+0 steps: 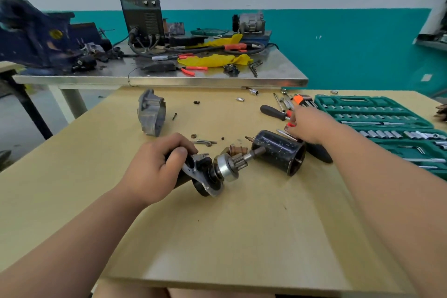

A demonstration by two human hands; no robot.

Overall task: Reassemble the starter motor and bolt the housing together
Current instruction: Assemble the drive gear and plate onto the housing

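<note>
The left hand (157,164) is curled round the starter motor assembly (205,174), holding it tilted low over the wooden table (217,237). Its pinion gear (239,164) and shaft point at the black cylindrical housing (278,151), which lies on its side just beyond. The right hand (307,126) reaches past that housing into a heap of tools, fingertips down on something orange. Its back hides whether it grips anything. The forearm crosses a dark tool handle (319,152). One black-handled screwdriver (273,112) and an orange hex-key holder (300,99) lie beside the hand, and one green socket set case (377,123) stands open further right. Two thin bolts (205,141) lie near the left hand, one grey cast end housing (151,113) beyond them. Three loose sockets (253,91) sit by the far edge.
</note>
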